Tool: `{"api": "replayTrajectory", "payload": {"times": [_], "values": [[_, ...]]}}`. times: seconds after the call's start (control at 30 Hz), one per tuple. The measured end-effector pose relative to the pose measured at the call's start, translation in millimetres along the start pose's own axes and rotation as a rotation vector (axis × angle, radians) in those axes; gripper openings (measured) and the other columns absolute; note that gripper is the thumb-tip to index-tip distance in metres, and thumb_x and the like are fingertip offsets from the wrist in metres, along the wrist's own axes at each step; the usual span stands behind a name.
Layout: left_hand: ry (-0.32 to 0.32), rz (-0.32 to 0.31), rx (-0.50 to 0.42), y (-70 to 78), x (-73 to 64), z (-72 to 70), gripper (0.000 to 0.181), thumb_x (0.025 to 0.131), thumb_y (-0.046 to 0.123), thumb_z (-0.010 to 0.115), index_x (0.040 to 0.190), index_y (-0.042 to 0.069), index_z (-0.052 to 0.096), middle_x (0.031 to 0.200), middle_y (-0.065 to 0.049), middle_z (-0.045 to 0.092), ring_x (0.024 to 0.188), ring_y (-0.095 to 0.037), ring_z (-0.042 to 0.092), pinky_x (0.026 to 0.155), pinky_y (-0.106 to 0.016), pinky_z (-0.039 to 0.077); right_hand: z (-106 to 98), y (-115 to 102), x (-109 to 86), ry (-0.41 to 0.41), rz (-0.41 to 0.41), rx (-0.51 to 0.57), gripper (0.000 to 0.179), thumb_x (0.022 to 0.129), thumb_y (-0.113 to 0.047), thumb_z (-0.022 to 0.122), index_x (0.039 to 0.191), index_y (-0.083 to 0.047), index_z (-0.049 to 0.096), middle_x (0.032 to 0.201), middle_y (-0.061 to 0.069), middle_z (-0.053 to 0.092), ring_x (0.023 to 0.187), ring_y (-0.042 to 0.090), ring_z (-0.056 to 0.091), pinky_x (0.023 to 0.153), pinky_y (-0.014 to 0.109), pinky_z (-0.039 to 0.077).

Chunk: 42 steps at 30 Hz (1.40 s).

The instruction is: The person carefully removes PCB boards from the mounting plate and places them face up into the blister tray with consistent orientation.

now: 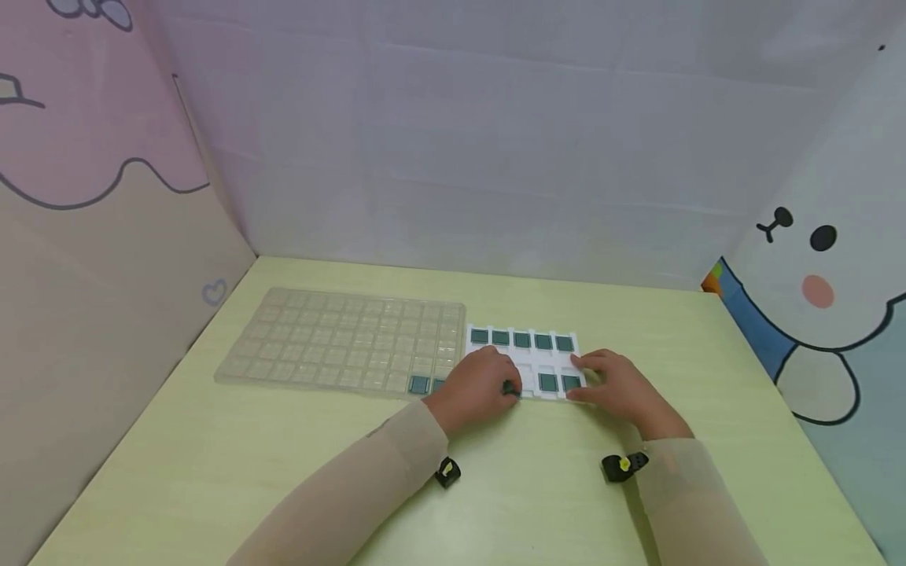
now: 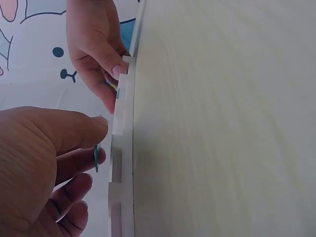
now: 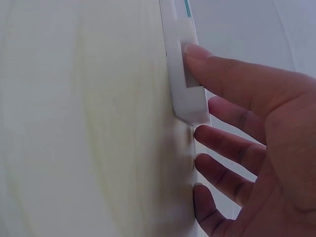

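Note:
A thin dark green square chip [image 2: 97, 158] is pinched between the thumb and index finger of my left hand [image 1: 481, 383], just above the near row of a white tray [image 1: 525, 373]. Dark square chips [image 1: 521, 339] fill the tray's far row, and two more show in its near row at the right. At the tray's right end my right hand [image 1: 623, 389] grips the corner, its thumb [image 3: 197, 57] pressed into a notch on the near edge. The other right fingers are bent loosely beside the end. My left hand hides the tray's near left part.
Left of the white tray lies a clear plastic tray [image 1: 340, 334] with many square pockets. One dark chip [image 1: 419, 384] sits in its near row, with another partly hidden by my left hand. Printed cloth walls bound the pale wooden table [image 1: 538, 503] at the back and sides.

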<state>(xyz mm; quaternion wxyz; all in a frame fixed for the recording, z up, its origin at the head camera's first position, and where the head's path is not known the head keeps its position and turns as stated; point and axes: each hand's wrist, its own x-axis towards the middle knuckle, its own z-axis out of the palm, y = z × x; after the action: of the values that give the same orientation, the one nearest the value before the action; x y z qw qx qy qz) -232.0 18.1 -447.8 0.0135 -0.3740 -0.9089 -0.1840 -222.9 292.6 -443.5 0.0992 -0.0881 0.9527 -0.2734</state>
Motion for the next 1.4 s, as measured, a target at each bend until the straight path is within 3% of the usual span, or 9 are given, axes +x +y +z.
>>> {"api": "replayTrajectory", "payload": {"times": [0.57,0.8,1.4], "values": [[0.033,-0.022,0.005,-13.6,-17.9,-1.9,0.005,0.089,0.019,0.080,0.089,0.024,0.080,0.091,0.015,0.071,0.089,-0.012,0.056,0.085,-0.025,0.048,2.1,2.1,0.7,0.010,-0.009,0.003,0.068,0.087,-0.031,0.084,0.144,-0.003,0.059,0.145,0.028,0.051,0.136,0.050,0.043,0.110,0.065,0.035],[0.012,-0.057,-0.033,-16.0,-25.2,-9.2,0.006,0.089,0.018,0.079,0.091,0.023,0.081,0.093,0.013,0.072,0.092,-0.013,0.058,0.086,-0.027,0.049,2.5,3.1,1.0,0.011,-0.010,0.009,0.068,0.087,-0.030,0.084,0.144,-0.003,0.059,0.144,0.027,0.052,0.136,0.050,0.043,0.111,0.065,0.035],[0.054,-0.090,-0.107,-34.5,-43.0,-17.1,0.007,0.087,0.014,0.080,0.091,0.020,0.081,0.093,0.012,0.071,0.095,-0.014,0.058,0.089,-0.031,0.050,2.7,4.9,1.8,0.006,-0.004,0.002,0.069,0.088,-0.032,0.083,0.145,-0.004,0.058,0.146,0.027,0.050,0.137,0.051,0.041,0.111,0.066,0.034]]}}
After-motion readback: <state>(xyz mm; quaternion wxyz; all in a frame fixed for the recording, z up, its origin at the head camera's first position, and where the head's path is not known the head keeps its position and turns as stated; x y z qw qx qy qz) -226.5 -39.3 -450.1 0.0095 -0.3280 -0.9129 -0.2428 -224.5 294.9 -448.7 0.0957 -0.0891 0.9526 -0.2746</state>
